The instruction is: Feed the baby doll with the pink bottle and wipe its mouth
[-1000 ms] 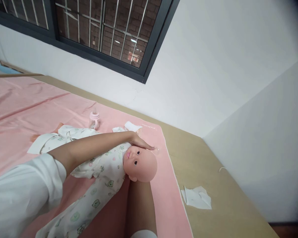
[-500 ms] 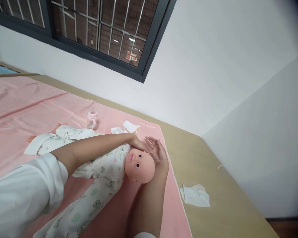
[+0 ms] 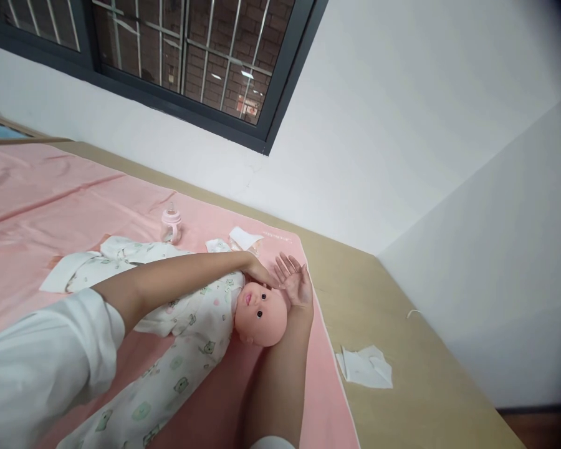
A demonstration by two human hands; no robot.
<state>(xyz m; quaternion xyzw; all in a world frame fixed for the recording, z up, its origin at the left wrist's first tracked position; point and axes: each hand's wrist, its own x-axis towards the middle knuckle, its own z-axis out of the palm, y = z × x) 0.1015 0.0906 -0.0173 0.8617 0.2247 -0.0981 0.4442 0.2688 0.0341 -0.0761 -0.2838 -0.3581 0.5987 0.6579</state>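
A baby doll (image 3: 260, 324) in a white sleepsuit with green bear prints (image 3: 206, 318) lies face up, its head towards the right. My left arm reaches across its chest. My left hand (image 3: 260, 273) is at the far side of the doll's head, fingers stretched towards my other palm and partly hidden. Under the doll's head runs my right forearm, the head leaning against it. Beyond the head, my right hand (image 3: 295, 284) is palm up and open, with fingers spread and nothing in them.
A pink sheet (image 3: 88, 168) covers much of the wooden surface (image 3: 355, 280). On it stand a pink-topped baby bottle (image 3: 171, 226) and a white cloth or tissue (image 3: 244, 238). A crumpled white tissue (image 3: 365, 368) lies on the wood at right. Wall and barred window are behind.
The fingers of my right hand have spread slightly further. My left hand stays by the doll's head. The whole view has shifted a little.
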